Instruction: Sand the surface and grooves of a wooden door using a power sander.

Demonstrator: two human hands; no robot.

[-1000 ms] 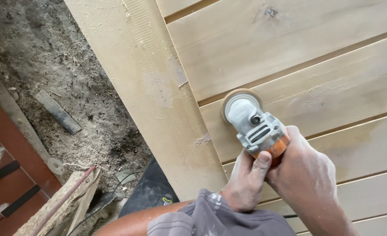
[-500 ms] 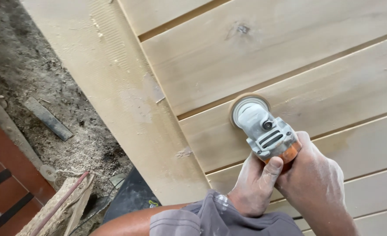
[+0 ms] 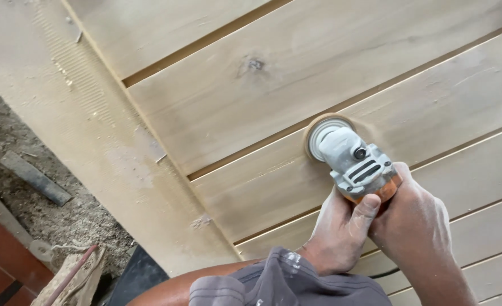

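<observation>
Since the earlier frames the view has slid right along the panel: the wide frame board (image 3: 92, 136) and the knot (image 3: 255, 64) sit further left, less ground shows, and the angle grinder (image 3: 350, 158) has shifted slightly right along the same plank.

Grinder: grey, dust-coated head with an orange body behind it. Sanding disc (image 3: 319, 133) lies flat on the wooden slat panel (image 3: 432, 96), its upper edge just touching the groove between two planks. A faint haze of dust hangs at the disc's right side.

Left hand (image 3: 341, 232): wrapped on the grinder body from below, thumb pressed up against the orange casing. Clamped on the tool.

Right hand (image 3: 412, 221): closed over the rear of the body from the right side, knuckles up, dust-whitened. Both hands touch each other along the tool.

Grey cloth (image 3: 285, 280) of the person's clothing bunches at the bottom edge, just under the left wrist.

Room to move: open plank surface runs right and up from the disc, with parallel grooves crossing diagonally. Leftward the plank ends at the frame board, well apart from the disc.

Ground at far left: sawdust-strewn dirt (image 3: 13, 141), a flat dark offcut (image 3: 35, 178) lying loose, a reddish rod (image 3: 72, 272) over a rough board scrap, and red-brown panelling (image 3: 1, 260) in the corner.
</observation>
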